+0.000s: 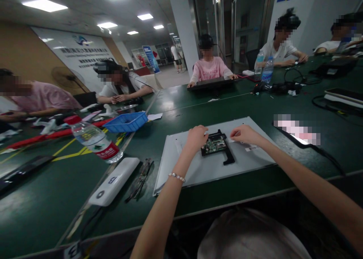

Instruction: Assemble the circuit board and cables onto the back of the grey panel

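A grey flat metal panel (193,172), like the back of a screen, lies in front of me. On its middle rests a green circuit board (214,143) in a black plastic bracket (230,157). My left hand (197,138) lies at the board's left edge, fingers loosely bent and apart; its thumb is hidden. Over the panel right of the bracket, my right hand (245,134) has thumb and fingertips pinched together. Whatever is between those fingertips is too small to name. A small pale label (252,148) shows on the panel below the right hand.
Left of the panel are folded eyeglasses (139,181), a white power bank (115,181), a tilted-looking water bottle (95,140) and a blue tray (126,121). A phone (296,132) with a cable lies to the right. Several people sit around the green table (181,100); one holds a dark panel (214,84).
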A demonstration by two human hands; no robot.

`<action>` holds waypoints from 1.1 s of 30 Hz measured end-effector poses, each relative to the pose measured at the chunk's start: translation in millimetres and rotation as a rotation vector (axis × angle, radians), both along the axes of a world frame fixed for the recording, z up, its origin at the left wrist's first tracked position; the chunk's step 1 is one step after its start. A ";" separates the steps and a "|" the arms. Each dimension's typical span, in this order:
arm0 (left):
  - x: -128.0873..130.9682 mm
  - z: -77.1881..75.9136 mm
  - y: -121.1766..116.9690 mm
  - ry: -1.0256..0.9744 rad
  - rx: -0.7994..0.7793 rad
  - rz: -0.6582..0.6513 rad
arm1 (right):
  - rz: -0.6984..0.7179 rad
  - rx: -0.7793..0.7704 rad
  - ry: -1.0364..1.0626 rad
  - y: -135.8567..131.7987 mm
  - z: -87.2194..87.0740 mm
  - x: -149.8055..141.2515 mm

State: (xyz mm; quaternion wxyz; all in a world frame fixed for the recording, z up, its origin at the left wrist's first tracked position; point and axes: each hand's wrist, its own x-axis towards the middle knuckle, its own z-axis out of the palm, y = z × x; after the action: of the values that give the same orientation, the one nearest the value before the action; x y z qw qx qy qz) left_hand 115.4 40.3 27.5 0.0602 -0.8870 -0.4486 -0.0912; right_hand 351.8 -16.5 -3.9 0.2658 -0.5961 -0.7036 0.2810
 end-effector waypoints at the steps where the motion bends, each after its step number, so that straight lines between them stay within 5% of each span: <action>1: 0.3 -1.0 3.2 0.035 -0.008 0.010 | 0.011 0.010 -0.010 -0.1 -0.2 -0.2; 10: 2.5 -13.1 18.6 0.090 -0.056 0.070 | 0.040 0.047 -0.100 1.0 -1.2 -0.9; 33: 6.0 -0.8 23.4 -0.046 -0.070 0.128 | 0.037 0.040 -0.052 -1.7 3.7 -2.3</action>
State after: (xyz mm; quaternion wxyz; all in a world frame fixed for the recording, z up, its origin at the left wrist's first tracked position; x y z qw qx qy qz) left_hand 121.4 63.7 26.7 0.0245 -0.8558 -0.5085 -0.0920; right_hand 349.4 -18.2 -0.2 0.2541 -0.5846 -0.7266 0.2562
